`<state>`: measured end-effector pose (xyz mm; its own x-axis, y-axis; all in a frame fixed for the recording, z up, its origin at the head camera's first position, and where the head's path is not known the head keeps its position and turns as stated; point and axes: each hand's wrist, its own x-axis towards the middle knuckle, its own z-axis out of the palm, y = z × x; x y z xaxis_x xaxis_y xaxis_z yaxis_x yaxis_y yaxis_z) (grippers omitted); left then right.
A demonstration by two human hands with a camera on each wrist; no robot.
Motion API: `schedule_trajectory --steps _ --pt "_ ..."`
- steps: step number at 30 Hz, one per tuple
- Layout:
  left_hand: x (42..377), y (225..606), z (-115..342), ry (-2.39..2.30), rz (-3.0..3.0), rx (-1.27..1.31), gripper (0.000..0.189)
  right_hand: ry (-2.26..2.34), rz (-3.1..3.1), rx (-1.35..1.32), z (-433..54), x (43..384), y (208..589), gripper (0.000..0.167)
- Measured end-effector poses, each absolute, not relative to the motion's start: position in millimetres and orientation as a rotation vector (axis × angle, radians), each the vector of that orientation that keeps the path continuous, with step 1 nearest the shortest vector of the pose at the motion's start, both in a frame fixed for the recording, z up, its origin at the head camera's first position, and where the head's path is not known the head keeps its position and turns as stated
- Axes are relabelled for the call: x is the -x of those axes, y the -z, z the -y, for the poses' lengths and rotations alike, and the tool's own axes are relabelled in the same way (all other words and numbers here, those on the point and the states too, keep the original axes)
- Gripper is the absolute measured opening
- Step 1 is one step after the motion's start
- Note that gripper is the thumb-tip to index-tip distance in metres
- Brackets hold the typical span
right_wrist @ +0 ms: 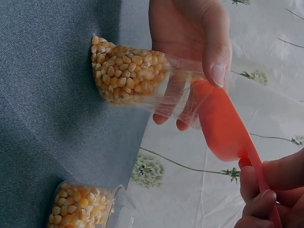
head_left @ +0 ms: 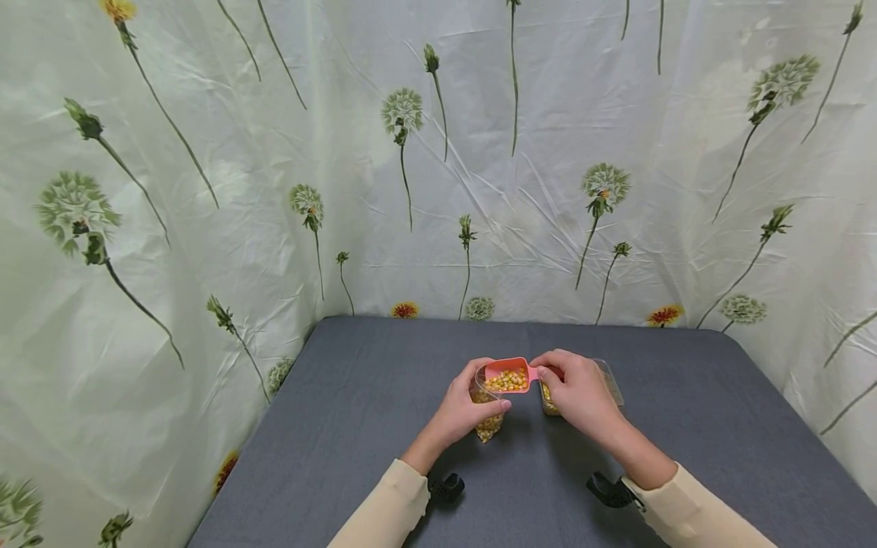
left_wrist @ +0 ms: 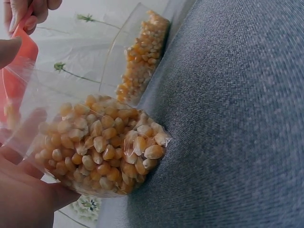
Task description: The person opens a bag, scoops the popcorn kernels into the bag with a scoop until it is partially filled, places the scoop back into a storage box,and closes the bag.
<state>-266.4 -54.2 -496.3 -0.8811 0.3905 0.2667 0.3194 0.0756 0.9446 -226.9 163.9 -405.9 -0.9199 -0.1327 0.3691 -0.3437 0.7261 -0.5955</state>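
Note:
A clear plastic bag (left_wrist: 95, 147), partly filled with corn kernels, stands on the grey cloth. My left hand (head_left: 462, 403) grips it near its open mouth, fingers curled around one side and thumb on the other. By its handle my right hand (head_left: 578, 392) pinches a coral-pink scoop (right_wrist: 223, 123). Corn kernels (head_left: 508, 380) lie in the scoop, whose front end reaches into the bag mouth. Behind and below the right hand is a clear plastic container (right_wrist: 121, 209) holding more kernels, partly hidden by that hand in the head view.
Dark grey cloth (head_left: 370, 403) covers the table. A pale curtain (head_left: 356, 152) printed with dandelions hangs behind it and along the sides. Black wrist-worn devices (head_left: 445, 487) sit beneath both forearms, close to the cream sleeves.

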Motion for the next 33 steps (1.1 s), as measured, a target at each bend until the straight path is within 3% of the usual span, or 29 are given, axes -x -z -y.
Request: schedule_trajectory --steps 15,26,33 --pt "264.6 494.0 54.4 -1.957 -2.294 -0.820 0.063 -0.822 2.525 -0.474 -159.5 223.4 405.8 0.011" --pt "264.3 492.7 51.9 -1.943 -2.336 -0.784 0.066 -0.510 2.365 -0.734 -155.6 221.5 406.7 0.019" --pt "264.5 495.3 47.8 -1.930 -2.388 -0.713 0.073 -0.607 2.388 -0.719 -161.6 220.5 405.2 0.016"
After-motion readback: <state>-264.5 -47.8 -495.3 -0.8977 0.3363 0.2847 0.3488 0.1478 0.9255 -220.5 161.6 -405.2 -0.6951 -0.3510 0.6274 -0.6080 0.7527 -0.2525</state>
